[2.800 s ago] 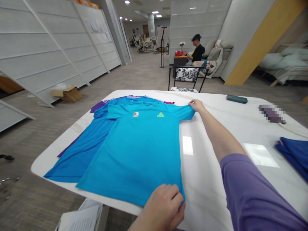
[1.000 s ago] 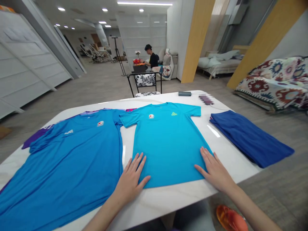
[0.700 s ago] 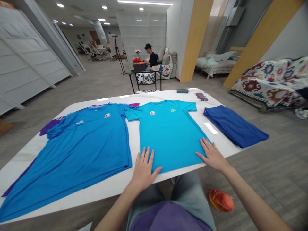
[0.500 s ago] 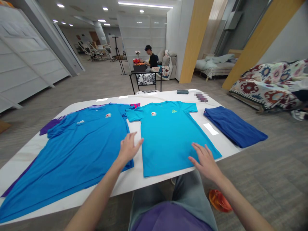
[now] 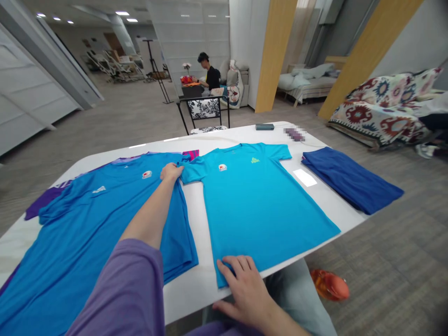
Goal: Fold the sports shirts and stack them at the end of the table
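Note:
A turquoise T-shirt (image 5: pixel 252 200) lies spread front up on the white table, neck at the far side. My left hand (image 5: pixel 171 172) reaches over to its left sleeve edge, fingers closed in a pinch there. Near the hem's left corner, my right hand (image 5: pixel 247 287) is open, its fingers apart and fingertips at the fabric, the thumb beyond the table edge. To the left a larger blue T-shirt (image 5: pixel 119 210) is laid out, partly under my left arm. Purple fabric (image 5: pixel 44 200) shows beneath it.
A folded dark blue garment (image 5: pixel 350 179) lies on the right of the white table (image 5: pixel 192 196). A dark case (image 5: pixel 264 127) and a blurred purple item (image 5: pixel 294 135) are at the far edge. Beyond are a chair (image 5: pixel 205 109) and a seated person (image 5: pixel 211 74). An orange object (image 5: pixel 331 284) is on the floor.
My left hand has moved forward to the sleeve of the turquoise T-shirt and closed there. My right hand has moved left and nearer to me, to the hem. The view has shifted.

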The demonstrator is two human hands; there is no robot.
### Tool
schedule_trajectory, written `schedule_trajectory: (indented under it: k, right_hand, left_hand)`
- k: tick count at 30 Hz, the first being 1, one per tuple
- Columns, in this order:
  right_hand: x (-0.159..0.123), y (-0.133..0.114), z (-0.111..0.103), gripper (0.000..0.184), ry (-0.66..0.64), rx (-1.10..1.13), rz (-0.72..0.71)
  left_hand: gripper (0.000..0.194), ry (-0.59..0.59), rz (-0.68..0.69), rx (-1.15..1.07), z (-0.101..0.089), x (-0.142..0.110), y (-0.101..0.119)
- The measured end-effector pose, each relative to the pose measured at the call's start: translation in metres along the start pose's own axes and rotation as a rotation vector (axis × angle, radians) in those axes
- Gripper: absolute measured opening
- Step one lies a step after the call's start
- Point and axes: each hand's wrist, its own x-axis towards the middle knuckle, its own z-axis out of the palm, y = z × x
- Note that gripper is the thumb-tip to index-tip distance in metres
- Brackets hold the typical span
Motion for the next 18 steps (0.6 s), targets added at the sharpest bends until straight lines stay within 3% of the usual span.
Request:
schedule_trajectory:
  k: [5, 11, 15, 18]
  right_hand:
    - [-0.004, 0.004, 0.002, 0.063, 0.057, -0.014, -0.016]
    - [0.0, 0.007, -0.013, 0.035, 0.037, 0.085, -0.062]
    - [-0.002, 0.01, -0.021, 0.022, 0.033, 0.099, -0.085]
    - [-0.006, 0.013, -0.027, 0.024, 0.051, 0.108, -0.105]
  left_hand:
    - [0.038, 0.069, -0.037, 0.005, 0.005, 0.0, -0.013]
    - [0.041, 0.127, -0.042, -0.054, -0.002, -0.017, -0.026]
    - [0.04, 0.142, -0.074, -0.125, -0.001, -0.023, -0.016]
    - [0.035, 0.146, -0.091, -0.178, -0.002, -0.027, 0.001]
